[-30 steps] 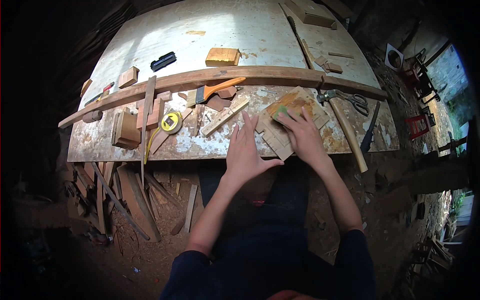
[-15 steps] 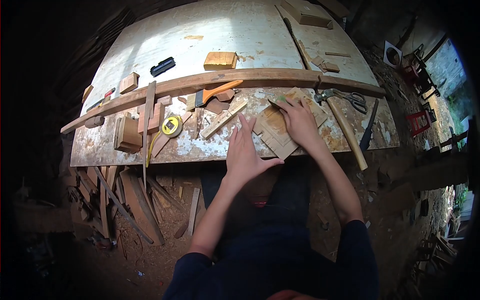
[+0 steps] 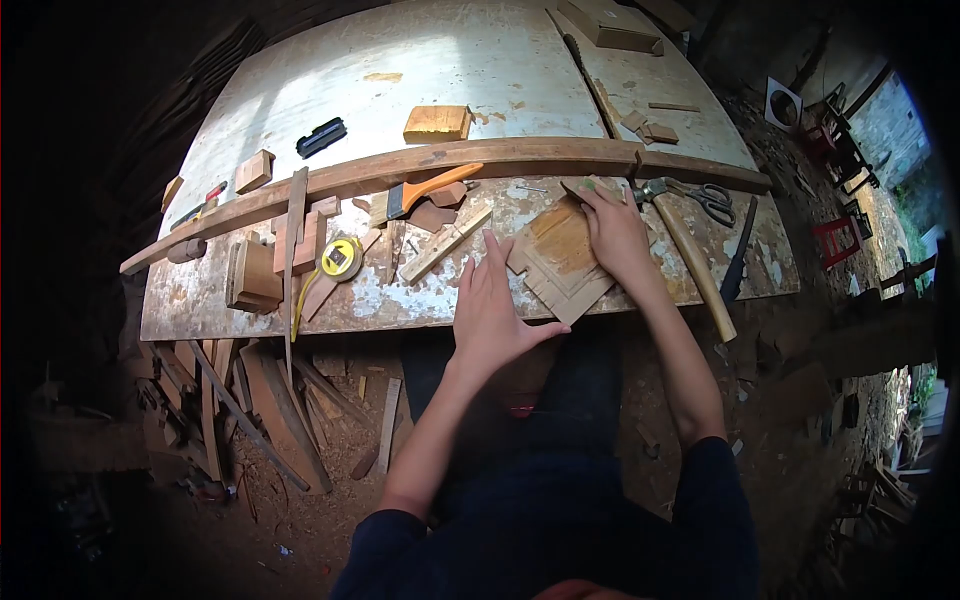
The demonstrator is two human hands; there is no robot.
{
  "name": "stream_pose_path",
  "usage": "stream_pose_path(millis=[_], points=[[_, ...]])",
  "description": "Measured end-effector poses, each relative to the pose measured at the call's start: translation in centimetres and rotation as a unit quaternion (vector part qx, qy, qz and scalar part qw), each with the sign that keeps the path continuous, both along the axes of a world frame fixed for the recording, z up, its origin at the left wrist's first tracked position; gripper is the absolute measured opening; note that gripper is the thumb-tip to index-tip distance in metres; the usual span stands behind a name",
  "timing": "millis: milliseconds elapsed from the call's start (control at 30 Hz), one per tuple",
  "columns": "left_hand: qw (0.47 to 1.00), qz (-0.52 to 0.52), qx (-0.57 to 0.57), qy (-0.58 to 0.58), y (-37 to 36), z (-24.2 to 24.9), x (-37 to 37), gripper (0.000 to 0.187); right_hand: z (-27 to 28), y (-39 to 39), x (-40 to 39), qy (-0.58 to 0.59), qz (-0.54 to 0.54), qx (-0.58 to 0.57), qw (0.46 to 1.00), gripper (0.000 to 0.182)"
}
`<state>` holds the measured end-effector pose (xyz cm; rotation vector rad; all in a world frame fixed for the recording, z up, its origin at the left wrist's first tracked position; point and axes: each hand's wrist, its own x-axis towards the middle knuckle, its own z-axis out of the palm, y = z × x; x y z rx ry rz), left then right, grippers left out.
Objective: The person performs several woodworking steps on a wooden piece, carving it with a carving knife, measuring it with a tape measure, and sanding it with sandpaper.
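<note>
Right hand [image 3: 618,238] slid up to the far edge of the notched wooden panel [image 3: 562,258], fingers pressing a sanding pad [image 3: 592,186], left hand [image 3: 492,300] flat, fingers spread, steadying the panel at the bench [image 3: 300,80] edge.

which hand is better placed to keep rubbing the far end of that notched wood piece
Right, probably. The right hand lies on the far end of the notched wood piece, fingers over a sanding pad. The left hand rests flat at its near left edge, steadying it.
</note>
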<state>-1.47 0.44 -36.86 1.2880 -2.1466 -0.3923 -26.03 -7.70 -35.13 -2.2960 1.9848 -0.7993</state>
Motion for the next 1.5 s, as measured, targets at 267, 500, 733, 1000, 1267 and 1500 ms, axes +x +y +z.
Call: stream_pose_path(millis=[267,500,733,1000,1267,1500], points=[[1.0,-0.006,-0.011,-0.002,-0.8,0.2,-0.2,0.174,0.2,0.2,-0.2,-0.006,-0.029,0.007,1.0,0.032],[1.0,-0.008,-0.002,0.01,-0.3,0.1,-0.1,0.172,-0.4,-0.4,0.6,0.02,-0.031,0.004,0.999,0.033],[1.0,-0.007,-0.018,0.001,-0.5,0.0,0.0,0.171,-0.2,4.5,0.0,0.009,-0.019,-0.018,1.0,0.037],[1.0,-0.009,-0.019,-0.001,-0.4,-0.1,-0.2,0.168,-1.0,9.5,-0.5,0.005,-0.004,-0.043,0.999,0.046],[0.999,0.001,-0.039,-0.01,-0.5,-0.1,-0.3,0.167,-2.6,11.1,0.7,-0.016,-0.028,-0.064,0.997,0.05],[1.0,-0.003,-0.027,0.004,0.0,-0.3,-0.4,0.164,-2.2,9.6,-1.6,-0.032,-0.071,-0.07,0.995,0.046]])
